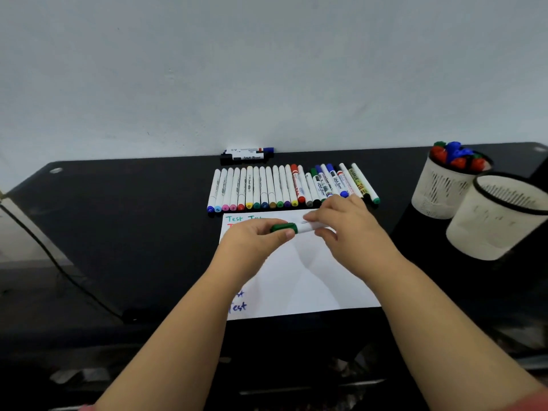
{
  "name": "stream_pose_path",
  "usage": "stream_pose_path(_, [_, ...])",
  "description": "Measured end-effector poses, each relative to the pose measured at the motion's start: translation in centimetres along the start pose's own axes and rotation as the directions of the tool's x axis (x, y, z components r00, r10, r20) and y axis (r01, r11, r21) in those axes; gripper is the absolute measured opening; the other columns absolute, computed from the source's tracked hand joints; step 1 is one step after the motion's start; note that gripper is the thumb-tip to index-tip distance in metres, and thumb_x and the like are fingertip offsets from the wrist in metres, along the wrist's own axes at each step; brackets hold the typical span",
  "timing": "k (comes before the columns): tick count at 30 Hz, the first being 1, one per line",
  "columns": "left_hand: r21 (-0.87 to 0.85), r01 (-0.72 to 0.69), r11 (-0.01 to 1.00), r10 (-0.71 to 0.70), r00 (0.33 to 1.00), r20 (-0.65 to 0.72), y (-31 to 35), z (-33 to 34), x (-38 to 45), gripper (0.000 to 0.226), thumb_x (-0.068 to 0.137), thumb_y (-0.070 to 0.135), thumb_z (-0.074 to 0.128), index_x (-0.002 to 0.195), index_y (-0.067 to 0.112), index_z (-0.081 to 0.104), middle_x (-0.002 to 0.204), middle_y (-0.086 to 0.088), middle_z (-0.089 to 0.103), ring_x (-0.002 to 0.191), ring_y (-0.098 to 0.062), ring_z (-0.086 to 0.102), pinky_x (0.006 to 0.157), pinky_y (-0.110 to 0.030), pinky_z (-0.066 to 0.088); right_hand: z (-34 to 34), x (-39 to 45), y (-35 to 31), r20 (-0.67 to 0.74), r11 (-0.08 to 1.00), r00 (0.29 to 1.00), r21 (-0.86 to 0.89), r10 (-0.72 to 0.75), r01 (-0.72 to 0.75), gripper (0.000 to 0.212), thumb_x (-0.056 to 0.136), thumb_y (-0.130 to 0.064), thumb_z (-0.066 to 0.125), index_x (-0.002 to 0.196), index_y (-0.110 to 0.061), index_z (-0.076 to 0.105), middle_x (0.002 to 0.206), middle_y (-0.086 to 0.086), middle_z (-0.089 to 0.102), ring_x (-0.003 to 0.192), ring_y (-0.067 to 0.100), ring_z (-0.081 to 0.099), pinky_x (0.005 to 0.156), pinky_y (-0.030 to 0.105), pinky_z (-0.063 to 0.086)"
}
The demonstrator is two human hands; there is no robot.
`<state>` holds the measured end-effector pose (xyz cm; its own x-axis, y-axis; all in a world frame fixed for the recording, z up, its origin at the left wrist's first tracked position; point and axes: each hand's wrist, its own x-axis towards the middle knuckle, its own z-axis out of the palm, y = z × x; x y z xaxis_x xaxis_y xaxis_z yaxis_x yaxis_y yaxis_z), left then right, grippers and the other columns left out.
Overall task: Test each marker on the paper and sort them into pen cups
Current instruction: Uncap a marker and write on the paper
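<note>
1. The left hand [257,238] pinches the green cap end of a white-barrelled marker [299,227], thumb under and fingers over the cap.
2. The right hand [345,225] grips the white barrel of the same marker, fingers curled round it; the marker lies roughly level between the 2 hands, above the far part of the paper [299,280].
3. The paper is a white sheet lying flat on the table [133,226]. "Test" is written on it in green near the far left corner and in blue near the near left corner; a bit of red writing shows beside the left hand, mostly hidden.
4. Just beyond the paper a row of markers [284,186] lies side by side, caps toward the person. The left part of the row is slim white pens with coloured ends; the right part is thicker whiteboard markers with red, green, blue and black caps, fanned slightly.
5. Behind that row, against the wall [267,69], a small stack of markers [247,154] lies crosswise.
6. At the right, 2 white mesh pen cups stand touching or nearly so. The far cup [444,188] holds markers with red, blue and green caps pointing up. The near cup [501,221] shows only its inner wall; I cannot tell what lies at its bottom.
7. The table is black and glossy. A dark cable [59,262] runs down at its left side. The wall is plain pale grey.
</note>
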<state>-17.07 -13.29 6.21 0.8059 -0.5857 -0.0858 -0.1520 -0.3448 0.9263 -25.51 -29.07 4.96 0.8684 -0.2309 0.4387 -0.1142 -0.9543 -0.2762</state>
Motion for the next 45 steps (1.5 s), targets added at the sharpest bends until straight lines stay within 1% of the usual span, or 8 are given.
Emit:
stream_pose_path(5, [-0.015,-0.052,0.999,0.053,0.99,0.132,1.8,1.6,1.2,0.031,0.086,0.037,0.065,0.116,0.039,0.059,0.098,0.026,0.061,0.087,0.01,0.052,0.066,-0.007,0.034,-2.4,-0.6,1.4,0.009,0.98,0.983,-0.09,0.181,-0.18,0.024,0.095,-0.016,0.051,0.118,-0.021,0.053,0.119,-0.002,0.047,0.105,0.016,0.046,0.081,0.028,0.046])
stream_pose_path(8, [0.009,-0.096,0.995,0.092,0.976,0.199,2.8,3.4,2.4,0.045,0.088,0.04,0.06,0.131,0.036,0.05,0.12,0.021,0.058,0.105,0.002,0.051,0.085,-0.017,0.033,-5.5,-0.9,3.8,-0.034,0.955,0.955,0.011,0.295,-0.295,0.017,0.091,-0.007,0.049,0.106,-0.015,0.051,0.112,0.0,0.05,0.087,0.019,0.051,0.069,0.032,0.044])
stream_pose_path(14, [0.172,-0.138,0.975,0.085,0.954,0.288,3.3,8.4,5.7,0.059,0.086,0.054,0.055,0.14,0.038,0.038,0.146,0.01,0.039,0.132,-0.011,0.038,0.1,-0.027,0.031,-11.1,-0.8,9.6,-0.167,0.898,0.892,0.222,0.42,-0.381,0.023,0.089,-0.008,0.053,0.098,-0.029,0.053,0.094,-0.015,0.049,0.089,0.013,0.053,0.075,0.025,0.041])
stream_pose_path(22, [0.326,-0.193,0.926,0.095,0.951,0.293,1.9,13.3,8.3,0.066,0.088,0.047,0.057,0.146,0.032,0.029,0.153,0.007,0.028,0.138,-0.012,0.028,0.109,-0.028,0.025,-14.7,0.0,15.6,-0.268,0.831,0.789,0.247,0.553,-0.498,0.019,0.094,-0.011,0.051,0.11,-0.021,0.05,0.109,-0.007,0.044,0.096,0.015,0.051,0.079,0.031,0.046])
stream_pose_path(28, [0.51,-0.25,0.823,0.098,0.947,0.307,0.9,14.4,8.9,0.073,0.088,0.053,0.053,0.149,0.031,0.02,0.155,0.01,0.019,0.142,-0.008,0.017,0.113,-0.028,0.016,-14.0,0.3,17.9,-0.199,0.766,0.74,0.2,0.642,-0.611,0.021,0.096,-0.024,0.05,0.114,-0.015,0.047,0.108,0.004,0.057,0.093,0.019,0.055,0.072,0.029,0.039])
stream_pose_path(39, [0.628,-0.273,0.729,0.075,0.943,0.323,0.1,14.9,9.6,0.077,0.088,0.061,0.045,0.15,0.032,0.011,0.157,0.012,0.01,0.144,-0.01,0.01,0.115,-0.031,0.012,-13.8,2.3,19.7,-0.05,0.746,0.746,-0.009,0.664,-0.666,0.037,0.096,-0.045,0.042,0.072,-0.017,0.044,0.075,0.002,0.054,0.082,0.022,0.053,0.057,0.029,0.034])
stream_pose_path(43, [0.64,-0.29,0.712,0.085,0.939,0.332,-0.2,15.0,9.8,0.077,0.087,0.063,0.044,0.15,0.032,0.011,0.157,0.014,0.008,0.144,-0.009,0.007,0.116,-0.031,0.01,-14.2,2.2,19.7,-0.117,0.79,0.783,0.02,0.61,-0.613,0.023,0.094,-0.031,0.054,0.104,-0.011,0.052,0.092,0.0,0.053,0.088,0.019,0.052,0.067,0.028,0.039])
stream_pose_path(45, [0.651,-0.292,0.7,0.082,0.939,0.333,-0.3,15.0,9.9,0.077,0.087,0.063,0.042,0.15,0.032,0.011,0.157,0.015,0.007,0.144,-0.009,0.006,0.116,-0.031,0.011,-14.3,1.9,19.5,-0.126,0.808,0.799,0.043,0.588,-0.587,0.036,0.092,-0.027,0.058,0.123,-0.015,0.044,0.101,0.002,0.054,0.089,0.02,0.053,0.072,0.031,0.043])
